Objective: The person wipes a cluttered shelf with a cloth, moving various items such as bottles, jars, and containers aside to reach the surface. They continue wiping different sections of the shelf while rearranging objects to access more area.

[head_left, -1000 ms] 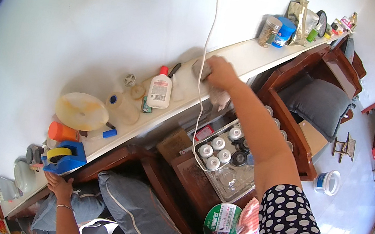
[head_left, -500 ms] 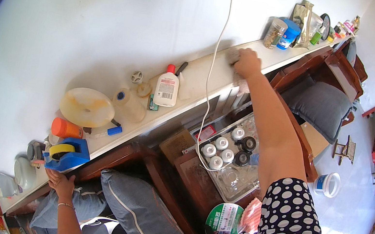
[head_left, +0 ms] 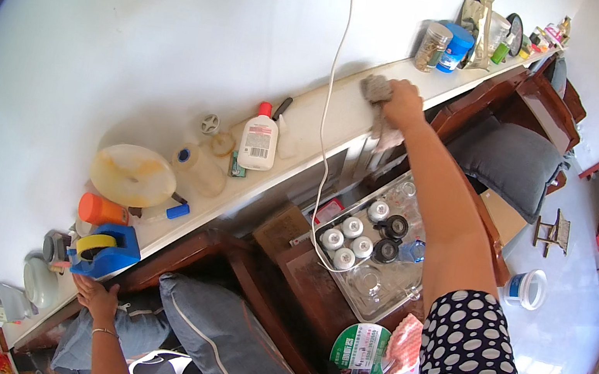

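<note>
1. Landmark: white bottle with red cap (head_left: pixel 258 141), stood on the shelf (head_left: pixel 349 113).
2. Grey cloth (head_left: pixel 376 88) is grasped in the right hand (head_left: pixel 405 103), fingers curled round it. Cloth is held at the shelf surface, right of the bottle; a blurred loose part is draped over the front edge.
3. Left hand (head_left: pixel 95 298) is placed at the shelf's front edge, well left of the bottle, just beside the blue tape dispenser (head_left: pixel 114 256). Cannot tell if anything is gripped.
4. White cable (head_left: pixel 351 7) is hung between bottle and cloth.
5. Blue jar (head_left: pixel 455 49) is set farther right of the bottle, past the cloth.
6. Clear tray (head_left: pixel 370 317) is set lower than the bottle, to its right.
</note>
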Demonstrator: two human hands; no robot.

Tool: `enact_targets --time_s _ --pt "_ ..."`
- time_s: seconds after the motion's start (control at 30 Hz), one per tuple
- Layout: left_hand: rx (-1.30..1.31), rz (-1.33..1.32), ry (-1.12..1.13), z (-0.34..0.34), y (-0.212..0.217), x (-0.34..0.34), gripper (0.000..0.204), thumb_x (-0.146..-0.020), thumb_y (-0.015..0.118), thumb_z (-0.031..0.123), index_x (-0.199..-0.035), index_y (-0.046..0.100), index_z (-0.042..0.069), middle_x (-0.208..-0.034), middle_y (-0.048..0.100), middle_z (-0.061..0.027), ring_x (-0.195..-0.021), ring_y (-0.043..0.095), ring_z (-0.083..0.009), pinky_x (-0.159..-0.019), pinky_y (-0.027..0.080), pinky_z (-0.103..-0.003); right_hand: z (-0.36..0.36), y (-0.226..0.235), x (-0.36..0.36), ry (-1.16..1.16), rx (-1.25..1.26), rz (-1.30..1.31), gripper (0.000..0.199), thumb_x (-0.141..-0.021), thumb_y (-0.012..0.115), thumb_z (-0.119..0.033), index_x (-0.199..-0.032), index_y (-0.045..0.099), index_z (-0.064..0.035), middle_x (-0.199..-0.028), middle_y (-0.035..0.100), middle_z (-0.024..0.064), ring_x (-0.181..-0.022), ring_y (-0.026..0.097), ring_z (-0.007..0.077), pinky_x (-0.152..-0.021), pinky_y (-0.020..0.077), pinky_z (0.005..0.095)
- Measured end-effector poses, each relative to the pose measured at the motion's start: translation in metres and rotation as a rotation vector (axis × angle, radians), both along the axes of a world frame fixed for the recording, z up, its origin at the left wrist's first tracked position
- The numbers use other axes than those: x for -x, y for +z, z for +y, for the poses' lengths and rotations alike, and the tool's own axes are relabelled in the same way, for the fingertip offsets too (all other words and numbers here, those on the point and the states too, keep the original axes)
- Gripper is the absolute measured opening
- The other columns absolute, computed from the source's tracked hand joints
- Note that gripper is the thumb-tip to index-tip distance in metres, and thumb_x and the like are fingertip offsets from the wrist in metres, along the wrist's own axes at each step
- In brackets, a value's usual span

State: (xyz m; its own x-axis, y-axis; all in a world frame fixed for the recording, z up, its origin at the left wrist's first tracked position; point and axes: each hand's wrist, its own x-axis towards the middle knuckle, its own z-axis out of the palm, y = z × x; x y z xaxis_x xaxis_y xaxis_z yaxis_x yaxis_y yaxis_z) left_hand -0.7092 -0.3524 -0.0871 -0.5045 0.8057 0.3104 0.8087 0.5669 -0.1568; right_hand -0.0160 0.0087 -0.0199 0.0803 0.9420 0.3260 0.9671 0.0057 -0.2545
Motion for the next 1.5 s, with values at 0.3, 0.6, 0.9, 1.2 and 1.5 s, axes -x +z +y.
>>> enact_targets --time_s 0.3,0.6,0.9,1.2,1.5 --pt "-0.034 0.077 -0.103 -0.014 -0.014 0.024 0.111 -0.064 0.079 0.027 -0.141 0.002 0.002 -0.148 0.007 -0.0244 -0.138 0.012 -0.0379 -0.106 0.017 -0.053 0.060 -0.006 -0.031 -0.522 -0.144 0.387 0.043 -0.075 0.064 -0.023 -0.113 0.057 -0.0055 -0.123 0.052 0.0183 -0.118 0.045 0.0328 -0.094 0.0407 0.0438" --pt "-0.047 0.134 -0.098 -0.014 -0.024 0.034 0.116 -0.064 0.080 0.029 -0.140 -0.004 0.002 -0.146 0.010 -0.0262 -0.136 0.015 -0.0414 -0.106 0.018 -0.052 0.077 0.002 -0.038 -0.132 0.071 0.194 0.047 -0.068 0.062 -0.023 -0.114 0.060 -0.0118 -0.118 0.058 0.0118 -0.111 0.052 0.0298 -0.090 0.0449 0.0428" --pt "-0.124 0.151 -0.241 -0.011 -0.021 0.025 0.115 -0.066 0.078 0.029 -0.141 -0.006 0.004 -0.147 0.006 -0.0252 -0.136 0.013 -0.0406 -0.105 0.019 -0.056 0.008 0.001 0.066 0.220 -0.018 0.301 0.038 -0.062 0.067 -0.020 -0.098 0.066 -0.0078 -0.105 0.062 0.0116 -0.103 0.055 0.0312 -0.087 0.0469 0.0386" --pt "-0.015 -0.018 -0.031 0.005 0.001 -0.007 0.114 -0.065 0.079 0.028 -0.141 -0.002 0.004 -0.149 0.006 -0.0227 -0.138 0.011 -0.0382 -0.102 0.020 -0.059 -0.036 0.015 0.118 0.315 0.041 0.482 0.044 -0.061 0.072 -0.019 -0.101 0.064 -0.0048 -0.100 0.063 0.0165 -0.096 0.058 0.0335 -0.084 0.0484 0.0383" --pt "-0.005 0.015 -0.038 -0.003 -0.002 -0.001 0.113 -0.068 0.077 0.030 -0.142 -0.004 0.003 -0.149 0.003 -0.0222 -0.138 0.009 -0.0378 -0.101 0.021 -0.061 -0.006 -0.006 0.014 -0.221 -0.110 0.312 0.041 -0.064 0.071 -0.031 -0.096 0.065 -0.0052 -0.104 0.061 0.0143 -0.100 0.055 0.0337 -0.085 0.0454 0.0446"
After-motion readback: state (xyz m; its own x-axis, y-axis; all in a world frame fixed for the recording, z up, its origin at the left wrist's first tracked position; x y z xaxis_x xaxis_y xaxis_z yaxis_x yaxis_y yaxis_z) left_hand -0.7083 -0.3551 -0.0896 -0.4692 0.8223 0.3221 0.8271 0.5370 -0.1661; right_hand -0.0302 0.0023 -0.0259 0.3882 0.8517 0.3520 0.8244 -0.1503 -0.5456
